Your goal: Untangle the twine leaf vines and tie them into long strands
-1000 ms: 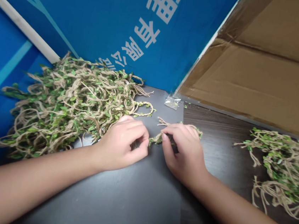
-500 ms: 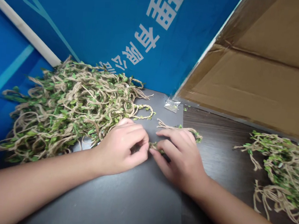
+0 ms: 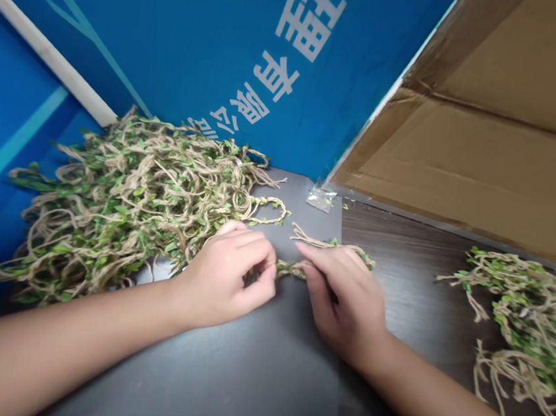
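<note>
On the grey sheet [image 3: 221, 374] over the tabletop [image 3: 407, 248], holding a leafy twine strand [image 3: 291, 269] across the short gap between both hands. Pinched at one side between thumb and fingers of the left hand [image 3: 234, 273]; running at the other in under the fingers of the right hand [image 3: 351, 295]. Gripped there or merely touched: cannot tell. Compared with half a second ago, set farther from the left hand on the right side, with fingers less spread and more strand bared in between. Probably meaning a changed hold along the strand. Beyond the right fingers, loose twine ends [image 3: 312, 239]; to the left, a big heap [image 3: 151, 181] of similar strands; well to the right, a smaller bunch [image 3: 528, 314].
</note>
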Motion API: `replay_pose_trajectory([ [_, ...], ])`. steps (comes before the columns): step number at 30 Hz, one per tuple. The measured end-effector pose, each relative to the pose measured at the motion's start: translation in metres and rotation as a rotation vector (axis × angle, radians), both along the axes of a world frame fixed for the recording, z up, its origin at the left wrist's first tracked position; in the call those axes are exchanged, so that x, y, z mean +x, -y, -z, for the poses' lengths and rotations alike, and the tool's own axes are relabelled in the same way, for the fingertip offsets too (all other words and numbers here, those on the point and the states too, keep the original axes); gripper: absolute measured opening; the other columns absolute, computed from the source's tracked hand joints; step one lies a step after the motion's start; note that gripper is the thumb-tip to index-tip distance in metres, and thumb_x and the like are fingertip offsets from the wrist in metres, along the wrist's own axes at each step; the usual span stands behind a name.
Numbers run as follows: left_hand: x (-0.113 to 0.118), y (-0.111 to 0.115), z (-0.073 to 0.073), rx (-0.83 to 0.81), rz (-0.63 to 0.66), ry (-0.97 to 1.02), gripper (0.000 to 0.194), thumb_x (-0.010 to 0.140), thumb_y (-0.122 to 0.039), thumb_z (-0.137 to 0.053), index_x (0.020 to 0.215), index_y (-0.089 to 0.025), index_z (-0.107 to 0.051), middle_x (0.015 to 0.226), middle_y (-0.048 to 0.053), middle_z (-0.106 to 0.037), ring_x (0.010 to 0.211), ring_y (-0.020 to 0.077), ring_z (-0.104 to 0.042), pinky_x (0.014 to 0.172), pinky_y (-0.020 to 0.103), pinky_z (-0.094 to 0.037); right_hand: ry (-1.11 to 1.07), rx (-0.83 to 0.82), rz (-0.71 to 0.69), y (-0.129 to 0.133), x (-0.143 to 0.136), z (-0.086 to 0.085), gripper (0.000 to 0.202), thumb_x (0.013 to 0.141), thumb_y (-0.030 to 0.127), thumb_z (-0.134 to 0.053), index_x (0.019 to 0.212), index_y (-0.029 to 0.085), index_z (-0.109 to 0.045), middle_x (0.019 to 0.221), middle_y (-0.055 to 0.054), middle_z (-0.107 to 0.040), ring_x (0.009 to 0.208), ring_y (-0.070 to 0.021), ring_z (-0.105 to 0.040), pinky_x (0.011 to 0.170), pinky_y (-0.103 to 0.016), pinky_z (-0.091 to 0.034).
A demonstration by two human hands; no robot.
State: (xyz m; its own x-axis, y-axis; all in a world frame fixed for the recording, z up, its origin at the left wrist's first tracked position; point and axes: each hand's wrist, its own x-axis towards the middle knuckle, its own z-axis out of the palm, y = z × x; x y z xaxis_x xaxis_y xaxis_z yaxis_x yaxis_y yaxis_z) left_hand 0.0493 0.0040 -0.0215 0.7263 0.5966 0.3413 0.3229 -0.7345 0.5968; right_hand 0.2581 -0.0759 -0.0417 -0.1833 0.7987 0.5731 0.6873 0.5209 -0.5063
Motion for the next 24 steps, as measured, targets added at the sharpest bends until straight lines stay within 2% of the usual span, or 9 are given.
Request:
replay_pose_trajectory([
  [2, 0.000, 0.000, -0.001, -0.004, -0.010, -0.012, 0.013, 0.090, -0.012, -0.055, 0.079, -0.018, -0.057, 0.074, -0.003, -0.058, 0.070, 0.0128, -0.051, 0.081, 0.034, -0.037, 0.044, -0.004, 0.009, 0.000, 0.001, 0.001, 0.041, 0.095, -0.002, -0.052, 0.129, 0.018, -0.061, 0.103, -0.007, -0.069, 0.091, -0.0178, -0.058, 0.081, -0.034, -0.047],
  [6, 0.001, 0.000, -0.003, 0.000, -0.027, -0.031, 0.013, 0.091, -0.014, -0.055, 0.078, -0.017, -0.058, 0.074, -0.003, -0.058, 0.070, 0.0137, -0.052, 0.081, 0.035, -0.037, 0.019, -0.085, -0.036, 0.001, 0.003, -0.001, 0.029, 0.092, -0.002, -0.050, 0.109, 0.017, -0.063, 0.099, -0.007, -0.065, 0.091, -0.0184, -0.054, 0.081, -0.034, -0.044],
  [10, 0.001, 0.001, -0.003, -0.002, -0.042, -0.051, 0.015, 0.092, -0.016, -0.054, 0.078, -0.017, -0.058, 0.074, -0.001, -0.058, 0.071, 0.0148, -0.052, 0.081, 0.036, -0.036, -0.085, -0.113, -0.088, 0.001, 0.003, -0.011, 0.018, 0.090, 0.002, -0.048, 0.089, 0.018, -0.055, 0.084, -0.004, -0.059, 0.082, -0.0172, -0.052, 0.076, -0.034, -0.041],
  [14, 0.000, 0.000, -0.001, -0.003, -0.059, -0.055, 0.015, 0.093, -0.017, -0.054, 0.079, -0.018, -0.057, 0.074, -0.001, -0.058, 0.072, 0.0152, -0.052, 0.082, 0.035, -0.037, -0.160, -0.093, -0.155, 0.000, 0.003, -0.022, 0.021, 0.088, 0.004, -0.043, 0.077, 0.019, -0.051, 0.078, -0.002, -0.059, 0.075, -0.0152, -0.052, 0.074, -0.033, -0.041],
  [17, -0.001, 0.000, 0.000, -0.007, -0.067, -0.049, 0.014, 0.093, -0.016, -0.054, 0.080, -0.018, -0.057, 0.074, -0.001, -0.058, 0.072, 0.0148, -0.051, 0.082, 0.035, -0.037, -0.181, -0.081, -0.250, 0.000, 0.004, -0.025, 0.022, 0.087, 0.004, -0.041, 0.075, 0.019, -0.052, 0.075, -0.001, -0.062, 0.069, -0.0124, -0.052, 0.071, -0.031, -0.041],
  [20, -0.001, 0.000, -0.001, -0.007, -0.086, -0.031, 0.013, 0.093, -0.015, -0.056, 0.080, -0.017, -0.057, 0.074, -0.002, -0.057, 0.072, 0.0142, -0.051, 0.081, 0.034, -0.037, -0.173, -0.122, -0.303, 0.001, 0.003, -0.021, 0.019, 0.087, 0.006, -0.043, 0.077, 0.019, -0.052, 0.070, 0.000, -0.060, 0.063, -0.0120, -0.048, 0.065, -0.029, -0.037],
  [24, 0.000, -0.001, -0.003, -0.022, -0.113, 0.000, 0.014, 0.092, -0.014, -0.056, 0.078, -0.017, -0.057, 0.074, -0.003, -0.058, 0.074, 0.0135, -0.052, 0.080, 0.032, -0.037, -0.056, -0.128, -0.170, 0.005, -0.001, -0.012, 0.006, 0.092, 0.020, -0.057, 0.087, 0.018, -0.059, 0.067, 0.001, -0.055, 0.062, -0.0131, -0.040, 0.060, -0.030, -0.032],
])
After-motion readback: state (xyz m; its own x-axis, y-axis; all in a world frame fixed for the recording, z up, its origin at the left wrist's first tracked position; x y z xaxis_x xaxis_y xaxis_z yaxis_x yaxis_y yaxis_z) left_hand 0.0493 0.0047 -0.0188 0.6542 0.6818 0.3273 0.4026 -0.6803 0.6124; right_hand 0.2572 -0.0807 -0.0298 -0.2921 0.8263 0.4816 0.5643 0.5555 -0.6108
